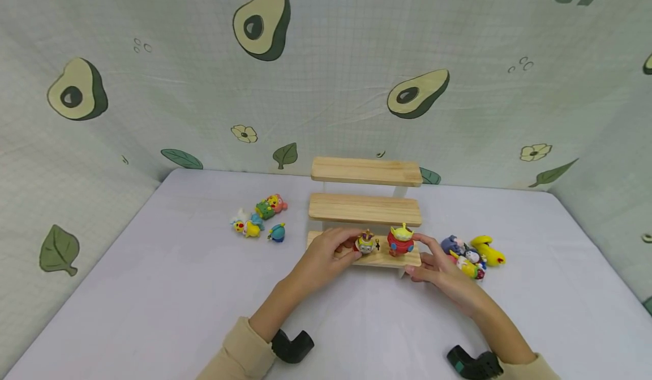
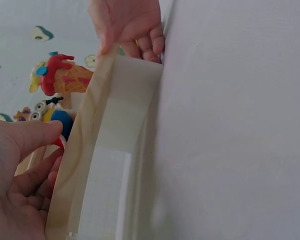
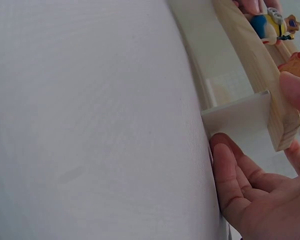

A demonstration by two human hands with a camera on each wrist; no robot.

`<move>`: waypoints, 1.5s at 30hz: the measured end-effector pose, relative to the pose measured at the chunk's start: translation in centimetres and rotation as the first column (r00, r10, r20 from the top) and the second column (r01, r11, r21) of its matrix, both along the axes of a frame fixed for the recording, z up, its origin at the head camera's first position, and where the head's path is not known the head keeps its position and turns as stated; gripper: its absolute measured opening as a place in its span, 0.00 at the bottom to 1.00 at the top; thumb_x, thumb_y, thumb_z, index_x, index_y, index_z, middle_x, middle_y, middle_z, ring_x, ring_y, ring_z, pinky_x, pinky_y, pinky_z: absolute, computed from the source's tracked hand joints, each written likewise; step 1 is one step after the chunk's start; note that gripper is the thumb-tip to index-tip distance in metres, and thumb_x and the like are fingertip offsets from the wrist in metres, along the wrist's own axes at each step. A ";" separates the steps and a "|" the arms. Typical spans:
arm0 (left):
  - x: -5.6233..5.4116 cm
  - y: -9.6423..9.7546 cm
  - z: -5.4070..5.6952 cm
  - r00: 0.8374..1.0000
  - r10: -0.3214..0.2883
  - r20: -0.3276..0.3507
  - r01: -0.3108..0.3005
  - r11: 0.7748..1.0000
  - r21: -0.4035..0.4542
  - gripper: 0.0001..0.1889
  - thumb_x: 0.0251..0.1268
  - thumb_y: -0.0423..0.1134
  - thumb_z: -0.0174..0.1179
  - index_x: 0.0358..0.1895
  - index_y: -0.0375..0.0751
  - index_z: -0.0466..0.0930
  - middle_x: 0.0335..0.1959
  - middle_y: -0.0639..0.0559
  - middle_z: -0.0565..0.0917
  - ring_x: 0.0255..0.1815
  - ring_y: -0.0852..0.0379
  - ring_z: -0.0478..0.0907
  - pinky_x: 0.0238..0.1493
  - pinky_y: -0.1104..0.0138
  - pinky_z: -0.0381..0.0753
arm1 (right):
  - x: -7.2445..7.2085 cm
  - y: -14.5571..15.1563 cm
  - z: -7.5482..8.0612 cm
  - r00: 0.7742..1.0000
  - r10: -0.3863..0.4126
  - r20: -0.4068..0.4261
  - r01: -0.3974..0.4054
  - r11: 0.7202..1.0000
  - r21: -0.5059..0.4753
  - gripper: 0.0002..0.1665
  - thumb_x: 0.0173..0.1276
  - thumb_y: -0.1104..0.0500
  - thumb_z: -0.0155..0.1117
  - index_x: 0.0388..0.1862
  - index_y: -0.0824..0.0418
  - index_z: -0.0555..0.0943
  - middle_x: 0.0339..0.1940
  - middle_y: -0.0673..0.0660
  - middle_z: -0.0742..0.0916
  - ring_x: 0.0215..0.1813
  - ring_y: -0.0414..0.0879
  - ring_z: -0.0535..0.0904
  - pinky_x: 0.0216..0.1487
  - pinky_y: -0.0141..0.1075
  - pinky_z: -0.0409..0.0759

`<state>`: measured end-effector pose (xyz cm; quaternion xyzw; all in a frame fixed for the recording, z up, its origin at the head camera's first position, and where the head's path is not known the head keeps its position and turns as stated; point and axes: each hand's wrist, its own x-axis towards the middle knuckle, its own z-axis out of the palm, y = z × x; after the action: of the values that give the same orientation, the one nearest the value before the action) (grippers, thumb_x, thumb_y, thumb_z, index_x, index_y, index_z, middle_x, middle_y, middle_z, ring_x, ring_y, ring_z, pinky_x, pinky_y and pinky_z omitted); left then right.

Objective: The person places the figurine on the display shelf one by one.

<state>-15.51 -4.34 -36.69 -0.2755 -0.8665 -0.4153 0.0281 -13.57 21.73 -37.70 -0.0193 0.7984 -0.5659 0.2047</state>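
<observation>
A crowned minion (image 1: 367, 243) stands on the near, lowest step of the wooden stand (image 1: 364, 210), pinched by the left hand (image 1: 326, 255), beside a red alien (image 1: 400, 240), while the right hand (image 1: 438, 268) cups the step's right end, fingers relaxed.

I wear beige sleeves, my left sleeve (image 1: 239, 354) and right sleeve (image 1: 535, 368) ending above each bare hand. A black block, probably a wrist camera mount (image 1: 292, 346), sits beside each cuff.
</observation>
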 end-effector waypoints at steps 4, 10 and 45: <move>0.1 0.0 0.0 1.000 0.006 -0.002 -0.006 1.000 0.001 0.20 0.60 0.38 0.62 0.56 0.45 0.76 0.50 0.51 0.80 0.48 0.59 0.74 0.50 0.64 0.75 | 0.0 0.0 0.0 1.000 0.004 -0.003 -0.004 1.000 -0.003 0.44 0.65 0.52 0.59 0.72 0.51 0.44 0.59 0.68 0.74 0.47 0.49 0.77 0.48 0.37 0.73; 0.1 0.0 0.1 1.000 0.009 0.005 -0.009 1.000 0.002 0.19 0.60 0.38 0.62 0.56 0.45 0.75 0.50 0.51 0.80 0.49 0.59 0.74 0.50 0.63 0.75 | -0.1 0.0 0.0 1.000 0.008 -0.008 -0.008 1.000 -0.007 0.45 0.65 0.53 0.59 0.72 0.52 0.44 0.57 0.68 0.75 0.46 0.49 0.77 0.48 0.37 0.73; -0.4 -3.3 2.5 1.000 0.007 0.010 -0.008 0.984 0.180 0.12 0.63 0.34 0.59 0.49 0.39 0.78 0.45 0.48 0.82 0.43 0.60 0.77 0.45 0.68 0.78 | 0.0 0.1 0.0 1.000 0.011 -0.009 -0.011 1.000 -0.009 0.45 0.66 0.53 0.59 0.72 0.52 0.43 0.61 0.71 0.72 0.49 0.51 0.77 0.51 0.40 0.74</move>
<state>-15.95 -7.59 -34.20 -0.2666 -0.8265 -0.4932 0.0502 -13.56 21.80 -37.72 -0.0273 0.7968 -0.5681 0.2040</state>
